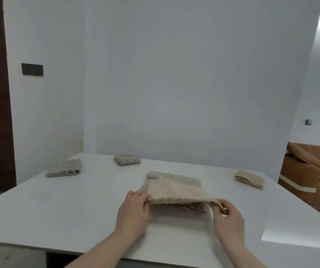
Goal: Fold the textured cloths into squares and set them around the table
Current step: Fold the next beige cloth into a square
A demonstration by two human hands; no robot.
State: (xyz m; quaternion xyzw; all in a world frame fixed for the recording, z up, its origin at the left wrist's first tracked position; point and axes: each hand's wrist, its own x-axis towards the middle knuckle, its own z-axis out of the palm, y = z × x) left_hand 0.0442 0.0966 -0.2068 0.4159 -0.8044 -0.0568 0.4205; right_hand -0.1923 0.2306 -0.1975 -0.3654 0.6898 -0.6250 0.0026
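Left hand (134, 206) and right hand (226, 211) pinch the near corners of the soft, light beige dimpled cloth (174, 190); it likely drapes limply between them.

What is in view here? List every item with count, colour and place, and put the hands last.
table: one, white, fills the foreground.
folded cloths: three, grey-beige, spread over the far half of the table: far left, far middle, right edge.
cloth being folded: one, beige, centre of the table, near edge lifted.
wall plate: one, dark, on the left wall.
sofa: one, brown, behind the table at right.
left hand: one, pinches the cloth's near left corner.
right hand: one, pinches its near right corner.
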